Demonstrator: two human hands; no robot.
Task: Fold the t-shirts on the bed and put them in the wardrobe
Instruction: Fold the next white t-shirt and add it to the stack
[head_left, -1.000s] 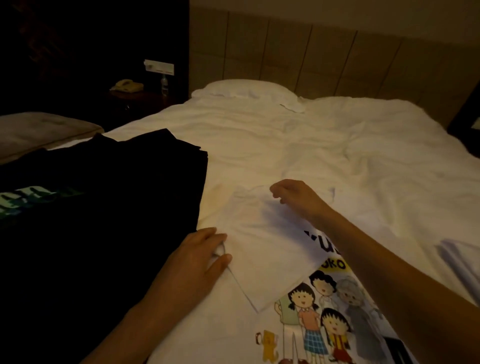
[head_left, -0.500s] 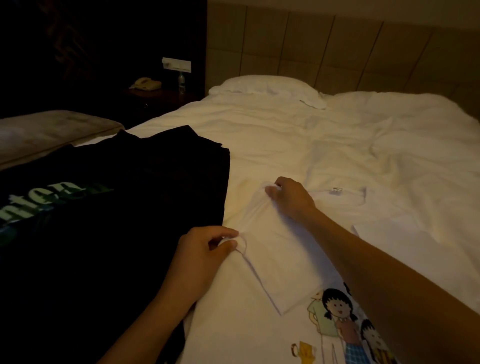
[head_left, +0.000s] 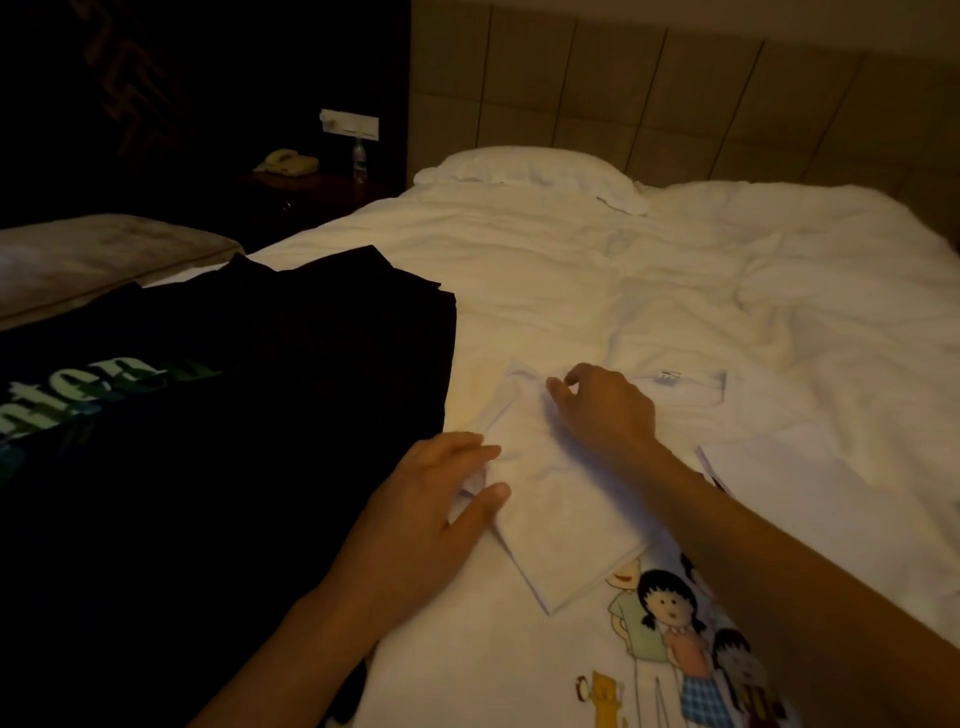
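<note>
So, sleeve fold on the white cartoon t-shirt, lower middle of frame, on the bed.
Left hand presses flat, fingers spread; right hand pinches the shoulder just beyond. Shirt's long axis runs toward the pillow.

Two t-shirts lie on the bed — the lettered t-shirt left of the cartoon t-shirt — pillow behind.

White bed carries 2 t-shirts, black and white, plus pillow.
</note>
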